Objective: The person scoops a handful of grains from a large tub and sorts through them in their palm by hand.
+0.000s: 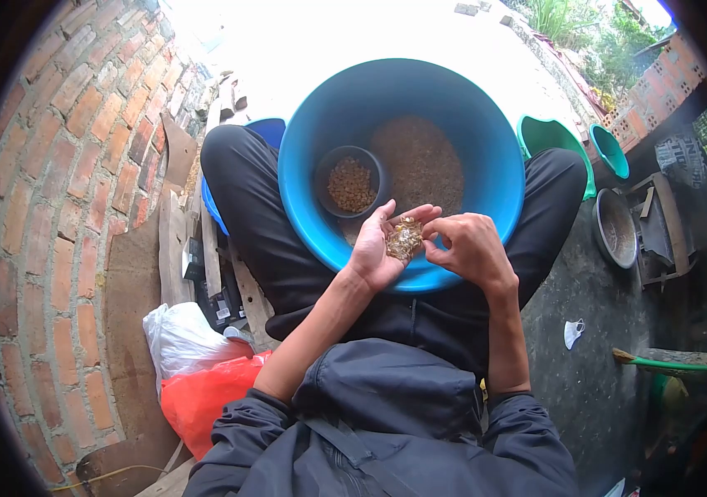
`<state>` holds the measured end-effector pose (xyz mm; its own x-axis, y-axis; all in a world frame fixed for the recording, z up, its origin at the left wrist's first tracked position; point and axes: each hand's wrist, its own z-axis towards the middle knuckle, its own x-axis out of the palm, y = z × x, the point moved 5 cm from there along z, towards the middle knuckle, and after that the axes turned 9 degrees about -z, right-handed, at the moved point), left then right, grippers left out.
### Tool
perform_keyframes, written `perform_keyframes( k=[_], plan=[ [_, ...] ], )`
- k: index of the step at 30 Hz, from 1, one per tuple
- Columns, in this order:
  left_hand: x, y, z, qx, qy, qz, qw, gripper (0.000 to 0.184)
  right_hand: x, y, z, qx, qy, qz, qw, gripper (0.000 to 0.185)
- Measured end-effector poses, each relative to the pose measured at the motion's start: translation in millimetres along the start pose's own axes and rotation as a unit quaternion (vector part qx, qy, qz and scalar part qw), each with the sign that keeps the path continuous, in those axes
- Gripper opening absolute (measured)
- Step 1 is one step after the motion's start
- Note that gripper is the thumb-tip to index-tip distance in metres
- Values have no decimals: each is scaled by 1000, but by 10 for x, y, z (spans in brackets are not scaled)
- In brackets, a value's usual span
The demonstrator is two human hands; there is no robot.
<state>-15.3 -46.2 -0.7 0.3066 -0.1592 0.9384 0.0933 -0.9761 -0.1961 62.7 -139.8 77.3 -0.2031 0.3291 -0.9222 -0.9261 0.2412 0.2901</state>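
Note:
My left hand [373, 257] is palm up and cupped over the near rim of a big blue tub [308, 219]. In its palm lies a small heap of golden, flaky husks and bits [404, 238]. My right hand [479, 248] is beside it, thumb and fingertips pinched together at the heap's edge; what is between them is too small to make out. Inside the tub, at the left, a dark bowl [326, 168] contains tan-brown kernel-like pieces [351, 185]. Fine brown loose material [420, 157] covers part of the tub's bottom.
The tub sits between my bent legs. A brick wall [72, 248] and white and red plastic bags [204, 389] are at left. At right are green basins [548, 137], a metal pan [616, 228], a white mask [573, 333] and a green-edged stick [677, 363].

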Motion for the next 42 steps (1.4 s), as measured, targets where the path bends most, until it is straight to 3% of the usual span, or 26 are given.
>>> perform_keyframes(
  k=[17,26,34,42],
  plan=[
    [-14,-3,8,8,-14,12,1000,58,49,15,67,-49,12,-9,999,8],
    [6,-7,2,7,4,-3,1000,56,9,47,48,-74,-49,45,995,11],
    [-41,-25,7,8,5,-19,1000,55,30,-131,-39,37,-16,135,990,10],
    [-30,-11,9,17,-20,-17,1000,53,-47,-81,36,28,-32,121,992,10]
  ],
)
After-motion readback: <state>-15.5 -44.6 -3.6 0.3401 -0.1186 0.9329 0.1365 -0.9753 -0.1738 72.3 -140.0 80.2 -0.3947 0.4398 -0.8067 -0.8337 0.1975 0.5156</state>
